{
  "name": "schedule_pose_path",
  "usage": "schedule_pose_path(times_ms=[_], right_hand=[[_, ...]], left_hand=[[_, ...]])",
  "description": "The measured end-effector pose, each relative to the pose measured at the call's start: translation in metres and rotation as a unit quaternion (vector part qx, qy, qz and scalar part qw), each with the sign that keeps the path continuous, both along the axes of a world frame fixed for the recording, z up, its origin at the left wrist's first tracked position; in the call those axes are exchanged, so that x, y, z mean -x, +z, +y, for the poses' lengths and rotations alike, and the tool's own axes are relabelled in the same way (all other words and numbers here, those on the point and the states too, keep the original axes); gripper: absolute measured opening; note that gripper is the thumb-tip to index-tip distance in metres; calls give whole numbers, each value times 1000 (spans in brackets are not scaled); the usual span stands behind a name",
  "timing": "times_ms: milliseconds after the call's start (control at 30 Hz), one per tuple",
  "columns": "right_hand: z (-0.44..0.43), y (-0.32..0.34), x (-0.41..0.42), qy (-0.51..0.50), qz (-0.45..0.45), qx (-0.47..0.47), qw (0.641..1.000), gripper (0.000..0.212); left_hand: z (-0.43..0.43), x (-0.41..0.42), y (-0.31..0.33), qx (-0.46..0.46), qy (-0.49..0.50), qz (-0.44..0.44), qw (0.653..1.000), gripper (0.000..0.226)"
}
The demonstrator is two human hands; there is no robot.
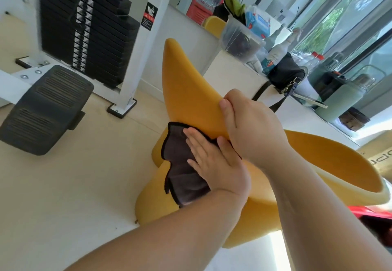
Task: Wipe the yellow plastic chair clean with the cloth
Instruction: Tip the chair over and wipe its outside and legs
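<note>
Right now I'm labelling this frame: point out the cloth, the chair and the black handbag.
cloth [180, 164]: head view, its dark middle.
chair [186, 83]: head view, raised yellow back.
black handbag [285, 75]: head view, its front.

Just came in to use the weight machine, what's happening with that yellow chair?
A person is wiping the chair. Their left hand presses a dark cloth flat against the outside of the chair's back, while the right hand grips the back's edge to steady it. The chair stands on the floor beside a white counter crowded with bottles and bags.
</note>
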State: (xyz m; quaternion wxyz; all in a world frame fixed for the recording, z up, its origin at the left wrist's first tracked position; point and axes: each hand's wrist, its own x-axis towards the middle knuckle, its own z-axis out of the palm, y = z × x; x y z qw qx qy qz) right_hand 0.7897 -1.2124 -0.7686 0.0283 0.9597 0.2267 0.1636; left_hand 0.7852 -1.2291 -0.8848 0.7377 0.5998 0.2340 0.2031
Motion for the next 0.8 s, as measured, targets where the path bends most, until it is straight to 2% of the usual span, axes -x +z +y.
schedule_pose_path(times_ms=[133,233,333,433,600,700,800], right_hand=[[-1,-1,1,-6,2,1,1000,40],[-1,0,2,-7,9,1,1000,40],[-2,1,2,-9,13,5,1000,40],[-1,1,2,-8,12,3,1000,41],[3,-1,-3,-2,-6,15,1000,43],[4,-2,-3,-11,-9,27,1000,45],[7,-2,-7,-9,-9,28,1000,43]], left_hand=[[-19,13,-9,-44,-10,-40,998,80],[-5,5,-24,-66,-3,-57,996,76],[29,-21,-17,-5,18,-63,998,73],[72,-50,-10,26,49,-129,990,73],[127,-90,-4,70,12,-185,980,61],[171,-126,2,187,-70,-135,971,67],[194,-143,15,230,-91,-64,967,63]])
